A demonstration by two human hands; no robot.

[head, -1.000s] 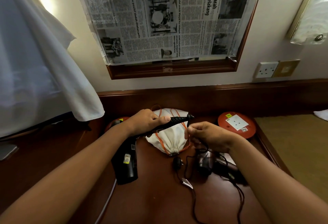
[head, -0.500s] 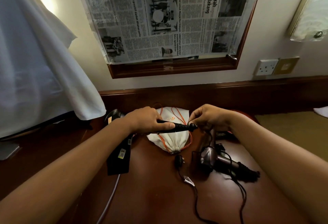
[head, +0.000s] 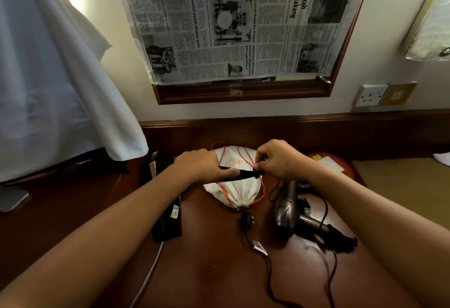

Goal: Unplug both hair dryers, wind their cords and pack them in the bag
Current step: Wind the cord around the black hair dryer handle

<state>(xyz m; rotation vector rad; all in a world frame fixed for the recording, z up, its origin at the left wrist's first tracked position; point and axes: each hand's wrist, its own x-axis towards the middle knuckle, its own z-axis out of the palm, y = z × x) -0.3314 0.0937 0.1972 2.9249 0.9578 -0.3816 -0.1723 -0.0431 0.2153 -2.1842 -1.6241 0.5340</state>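
My left hand (head: pixel 202 168) grips the handle of a black hair dryer (head: pixel 168 220), whose body hangs down under my forearm. My right hand (head: pixel 277 161) pinches the black cord at the handle's tip (head: pixel 258 173). Behind both hands a white drawstring bag (head: pixel 238 193) with orange cords lies on the wooden table (head: pixel 219 271). A bronze hair dryer (head: pixel 289 212) lies to the right, its cord wound on its handle. A black plug (head: pixel 246 220) and loose black cord (head: pixel 270 273) lie in front of the bag.
A wall socket (head: pixel 371 95) sits at the right above the table's back rail. A red round object (head: pixel 328 164) lies behind my right wrist. White cloth (head: pixel 48 88) hangs at the left. A newspaper (head: pixel 231 22) covers the mirror. A white cable (head: pixel 148 281) runs off the table's front.
My right hand has risen from the cord near the bronze dryer to the tip of the black dryer's handle. The left hand has levelled the handle and moved slightly back.
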